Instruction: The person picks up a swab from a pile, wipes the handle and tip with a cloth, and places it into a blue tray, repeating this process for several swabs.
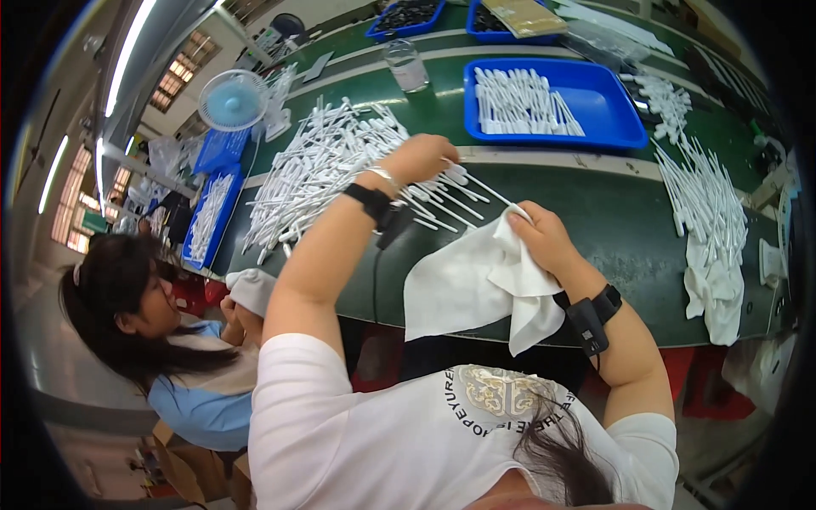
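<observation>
My left hand [416,159] is closed in a pinch at the thicker end of a slim white plastic stick [489,189], beside a big loose pile of similar sticks [327,161]. The other end of that stick runs into a white cloth [463,272] gripped by my right hand [542,238]. Cloth folds surround the stick there, so its tip is hidden. The rest of the cloth hangs down over the near edge of the green table [620,229]. Exactly what kind of part the stick is, I cannot tell.
Ahead, a blue tray [603,106] holds rows of white sticks. More sticks [701,195] lie at the right above another white cloth [718,293]. A clear bottle [406,68] and a small fan [233,100] stand farther back. At left, a co-worker [183,340] holds a pale cloth.
</observation>
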The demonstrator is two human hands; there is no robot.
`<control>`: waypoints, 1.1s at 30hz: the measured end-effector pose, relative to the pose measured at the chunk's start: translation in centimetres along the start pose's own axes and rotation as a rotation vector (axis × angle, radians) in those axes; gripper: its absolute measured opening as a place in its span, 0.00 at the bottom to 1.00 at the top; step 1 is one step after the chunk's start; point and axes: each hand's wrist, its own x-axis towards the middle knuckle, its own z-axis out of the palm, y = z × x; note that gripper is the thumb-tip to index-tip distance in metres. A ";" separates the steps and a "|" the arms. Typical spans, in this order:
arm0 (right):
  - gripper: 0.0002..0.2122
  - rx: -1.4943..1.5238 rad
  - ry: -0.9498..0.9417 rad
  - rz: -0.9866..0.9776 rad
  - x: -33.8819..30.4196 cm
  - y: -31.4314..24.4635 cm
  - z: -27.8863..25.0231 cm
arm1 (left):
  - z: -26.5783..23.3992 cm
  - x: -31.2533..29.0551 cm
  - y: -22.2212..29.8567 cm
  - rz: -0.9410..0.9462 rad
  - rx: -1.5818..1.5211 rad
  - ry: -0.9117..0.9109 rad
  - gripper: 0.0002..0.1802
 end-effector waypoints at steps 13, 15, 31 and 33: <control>0.08 0.134 0.036 0.046 -0.6 1.4 -0.6 | 1.4 1.8 1.9 -0.024 0.219 -0.259 0.10; 0.08 0.133 0.004 0.036 -0.2 1.5 -0.4 | 0.5 0.6 2.2 -0.096 0.157 -0.194 0.11; 0.12 -0.376 0.010 -0.082 -0.3 -1.7 -1.8 | 0.8 -4.9 11.2 -0.236 -1.425 0.161 0.12; 0.10 -0.338 -0.044 -0.016 -0.1 -2.2 -2.2 | 1.2 -5.3 11.3 -0.337 -1.472 0.121 0.12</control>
